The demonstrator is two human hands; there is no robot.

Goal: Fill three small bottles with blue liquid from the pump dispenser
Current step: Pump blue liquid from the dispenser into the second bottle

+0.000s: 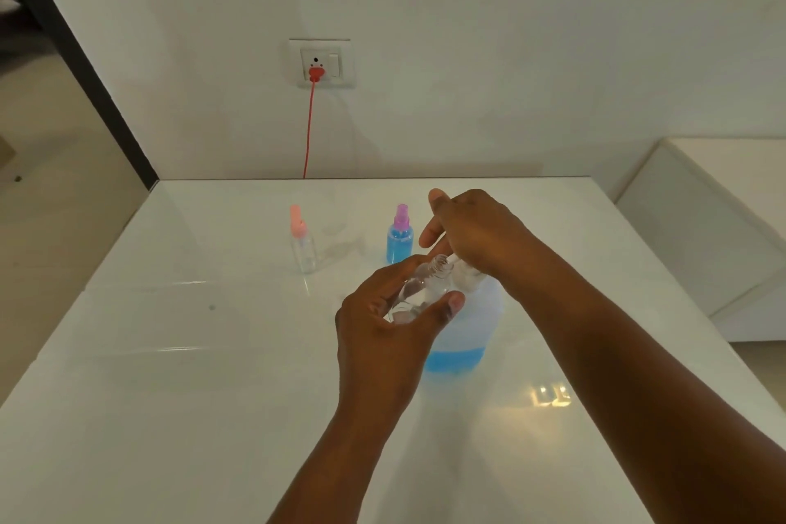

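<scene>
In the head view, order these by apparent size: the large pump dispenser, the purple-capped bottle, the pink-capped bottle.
1. Large translucent pump dispenser with blue liquid, though nearest the camera.
2-3. Purple-capped blue-filled bottle and pink-capped clear empty bottle look alike.

A clear uncapped bottle (425, 289) tilts at the pump dispenser (461, 336) spout (blue liquid low inside); a blue-filled purple-capped bottle (400, 240) and an empty pink-capped bottle (303, 245) stand behind.
</scene>
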